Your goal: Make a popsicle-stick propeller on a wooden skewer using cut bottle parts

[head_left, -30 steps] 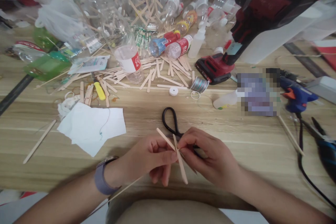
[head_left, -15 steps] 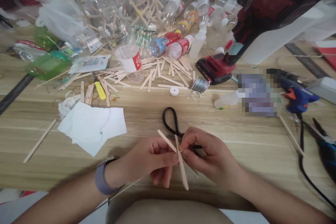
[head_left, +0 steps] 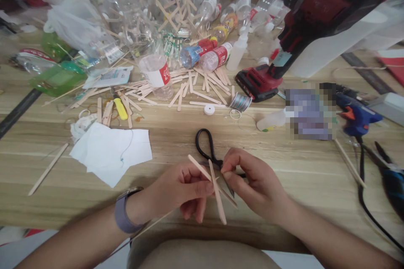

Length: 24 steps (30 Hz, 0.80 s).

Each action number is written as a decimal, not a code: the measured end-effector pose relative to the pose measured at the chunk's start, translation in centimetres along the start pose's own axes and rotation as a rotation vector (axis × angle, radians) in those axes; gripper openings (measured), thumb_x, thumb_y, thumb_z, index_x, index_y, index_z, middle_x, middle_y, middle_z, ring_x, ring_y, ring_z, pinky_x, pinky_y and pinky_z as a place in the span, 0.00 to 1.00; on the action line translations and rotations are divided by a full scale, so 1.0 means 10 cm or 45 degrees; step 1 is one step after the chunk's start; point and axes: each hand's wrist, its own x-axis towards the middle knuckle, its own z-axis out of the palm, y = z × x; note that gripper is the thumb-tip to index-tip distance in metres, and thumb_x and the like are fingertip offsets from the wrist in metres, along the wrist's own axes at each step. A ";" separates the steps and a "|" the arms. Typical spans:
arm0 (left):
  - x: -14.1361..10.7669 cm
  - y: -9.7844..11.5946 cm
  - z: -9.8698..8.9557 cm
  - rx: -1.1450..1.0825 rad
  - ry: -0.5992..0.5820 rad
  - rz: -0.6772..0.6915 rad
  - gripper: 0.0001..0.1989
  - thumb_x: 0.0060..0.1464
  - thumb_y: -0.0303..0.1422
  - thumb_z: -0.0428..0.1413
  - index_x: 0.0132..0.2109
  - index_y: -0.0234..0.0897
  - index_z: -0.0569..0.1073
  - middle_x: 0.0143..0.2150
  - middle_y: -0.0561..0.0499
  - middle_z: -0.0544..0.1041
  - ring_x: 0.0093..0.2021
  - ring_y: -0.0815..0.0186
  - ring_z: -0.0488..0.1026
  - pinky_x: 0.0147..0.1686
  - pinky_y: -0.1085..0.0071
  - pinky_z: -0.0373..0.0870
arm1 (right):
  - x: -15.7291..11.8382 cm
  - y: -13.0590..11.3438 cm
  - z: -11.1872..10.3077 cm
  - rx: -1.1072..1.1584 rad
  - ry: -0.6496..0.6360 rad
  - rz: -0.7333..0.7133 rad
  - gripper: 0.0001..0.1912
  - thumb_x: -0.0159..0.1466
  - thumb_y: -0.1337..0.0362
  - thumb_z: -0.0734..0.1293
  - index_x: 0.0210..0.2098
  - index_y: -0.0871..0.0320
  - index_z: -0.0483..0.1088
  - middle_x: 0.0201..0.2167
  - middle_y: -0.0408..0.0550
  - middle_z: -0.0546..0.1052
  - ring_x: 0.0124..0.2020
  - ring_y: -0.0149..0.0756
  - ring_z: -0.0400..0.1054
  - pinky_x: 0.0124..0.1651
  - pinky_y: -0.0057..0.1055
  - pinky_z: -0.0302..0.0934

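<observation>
Near the front middle, my left hand point(head_left: 192, 189) pinches crossed wooden sticks point(head_left: 217, 195) where they meet. A thin skewer passes under the left wrist, and a small pointed tip shows at the crossing. My right hand point(head_left: 249, 180) is just right of the sticks, apart from them, with thumb and index finger pressed together; whatever lies between those fingertips is too small to make out. Black-handled scissors point(head_left: 205, 145) lie on the table behind the hands, their blades partly hidden by the sticks and right hand.
White paper sheets point(head_left: 110, 151) lie at left, below a yellow-handled tool point(head_left: 120, 108). Plastic bottles point(head_left: 156, 75) and loose sticks crowd the back. A red-black power tool point(head_left: 261, 82) stands at right, near a blue glue gun point(head_left: 360, 115) and its cable.
My right hand has moved slightly right and up, off the stick crossing, exposing more of the scissors. The crossed sticks have shifted a little in my left hand.
</observation>
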 end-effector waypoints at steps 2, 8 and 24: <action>0.00 0.00 0.00 0.008 0.001 -0.003 0.24 0.51 0.53 0.59 0.34 0.34 0.72 0.19 0.55 0.74 0.14 0.76 0.63 0.13 0.80 0.56 | 0.00 0.01 0.00 0.005 -0.001 0.005 0.08 0.65 0.71 0.59 0.30 0.55 0.63 0.25 0.38 0.67 0.25 0.26 0.62 0.26 0.22 0.57; 0.01 0.02 0.00 0.005 -0.014 0.022 0.24 0.51 0.54 0.59 0.32 0.34 0.72 0.18 0.56 0.73 0.13 0.76 0.62 0.12 0.80 0.55 | 0.01 -0.04 -0.02 -0.006 -0.073 -0.072 0.07 0.67 0.69 0.60 0.34 0.54 0.67 0.26 0.39 0.69 0.27 0.25 0.64 0.30 0.22 0.59; 0.01 0.01 0.00 0.058 -0.021 -0.002 0.21 0.55 0.50 0.57 0.32 0.34 0.71 0.18 0.55 0.73 0.13 0.77 0.62 0.13 0.81 0.55 | 0.03 0.07 -0.01 -0.326 0.070 -0.186 0.09 0.67 0.73 0.57 0.34 0.53 0.59 0.28 0.41 0.68 0.29 0.32 0.64 0.32 0.29 0.59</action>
